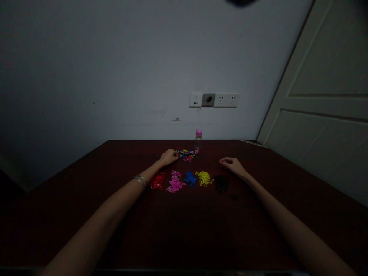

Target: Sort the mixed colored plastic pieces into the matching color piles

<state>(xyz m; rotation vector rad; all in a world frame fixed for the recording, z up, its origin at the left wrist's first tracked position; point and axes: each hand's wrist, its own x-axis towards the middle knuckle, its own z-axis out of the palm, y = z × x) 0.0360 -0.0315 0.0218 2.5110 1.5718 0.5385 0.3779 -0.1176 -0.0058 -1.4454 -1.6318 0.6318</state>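
**Mixed pile (187,154) just right of the left hand (170,156), farther from the right hand (232,165)**

Dim room, dark reddish-brown table (178,230) across the lower half of the frame, pale wall (138,76) behind. Described from left to right.

From the lower left, a bare left arm slanting up toward the middle, with bracelets (140,180) at the wrist. Just below the wrist and forearm, a small red pile (158,181). Above and right of that, the left hand, palm down, fingers curled, tips at the left end of the mixed pile and seemingly touching. Cannot tell whether pinching a piece or only resting there.

Below the left hand, slightly right, a pink pile (175,183). At the middle of the frame, the mixed pile: many-coloured small pieces, stretched sideways, long axis running left to right away from the left fingertips. Below its right half, a blue pile (190,179). Just behind its right end, an upright clear bottle (198,141) with a pink cap.

Farther right, a yellow pile (204,179), then a black pile (221,183), hard to make out against the dark wood. Above and right of the black pile, the right hand, fingers bent, tips pointing left toward the mixed pile but apart from it. Cannot tell whether gripping anything. At far right, a pale panelled door (322,103).
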